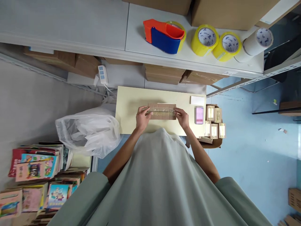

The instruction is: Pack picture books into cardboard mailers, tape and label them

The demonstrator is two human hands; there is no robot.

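A small brown cardboard box [162, 115], with clear tape along its middle seam, is on the pale yellow table [131, 97] in front of me. My left hand [142, 117] grips its left end, thumb and fingers closed on the edge. At the opposite end, my right hand [182, 117] pinches the box's right edge. To the right of that hand lie a pink rectangular item [199, 115] and a white flat box [197, 100].
A shelf [94, 28] beyond the table holds an orange-and-blue tape dispenser [164, 36] and yellow tape rolls [204, 40]. Left are a plastic bag [89, 128] and stacked books [35, 169]. A carton of small boxes [213, 130] stands right of the table.
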